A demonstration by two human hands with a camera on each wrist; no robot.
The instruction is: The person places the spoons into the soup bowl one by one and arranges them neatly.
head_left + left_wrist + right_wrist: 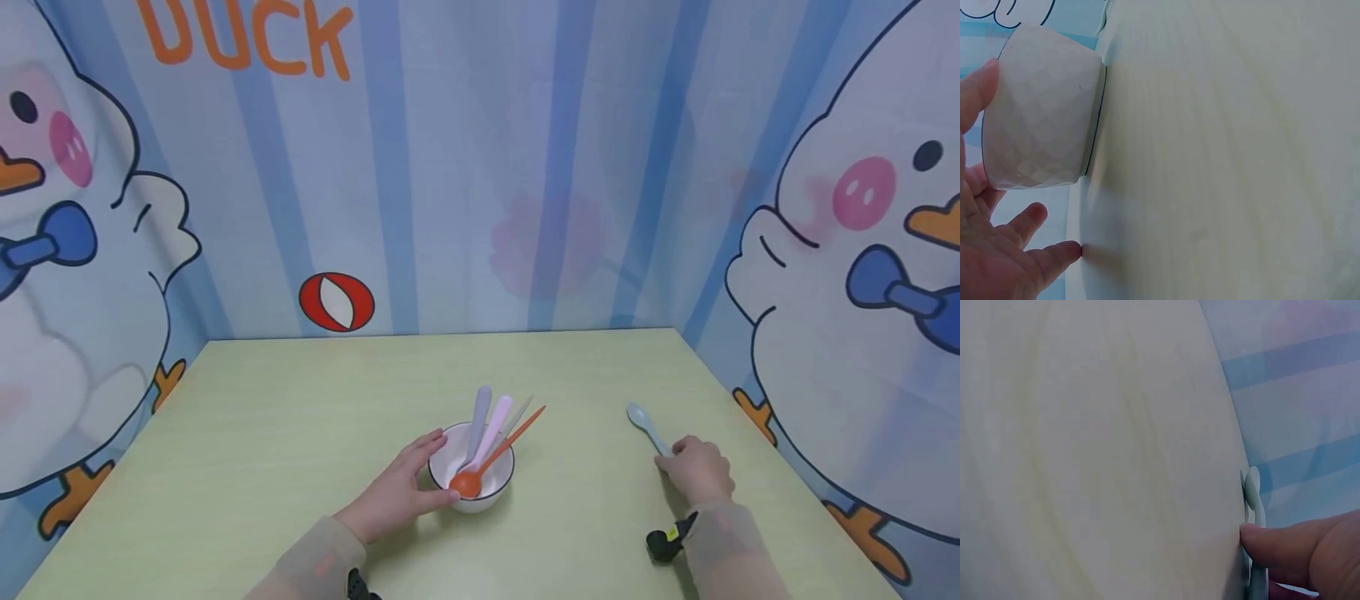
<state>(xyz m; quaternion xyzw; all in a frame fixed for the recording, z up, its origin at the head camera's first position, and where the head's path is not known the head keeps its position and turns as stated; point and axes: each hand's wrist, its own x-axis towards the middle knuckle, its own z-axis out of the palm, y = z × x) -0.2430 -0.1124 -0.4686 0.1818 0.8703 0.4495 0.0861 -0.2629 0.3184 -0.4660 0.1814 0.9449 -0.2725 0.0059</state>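
Observation:
A white bowl [487,500] with a dark rim stands on the table. My left hand [401,496] holds it, thumb at the near rim and fingertips at the left rim; the left wrist view shows its faceted wall [1044,112]. In it lean an orange spoon [467,483], a grey-purple handle [479,421], a pink handle [497,421] and a thin greyish handle [523,408]; their lower ends are partly hidden. To the right, my right hand [697,471] pinches a pale blue spoon [642,419] by its handle, bowl end pointing away. That spoon [1252,487] is close to the tabletop.
The pale wooden table [300,400] reaches back to a blue striped curtain [465,167] printed with ducks. Similar printed cloth hangs along the left and right sides. A black wrist device [666,543] sits by the right sleeve.

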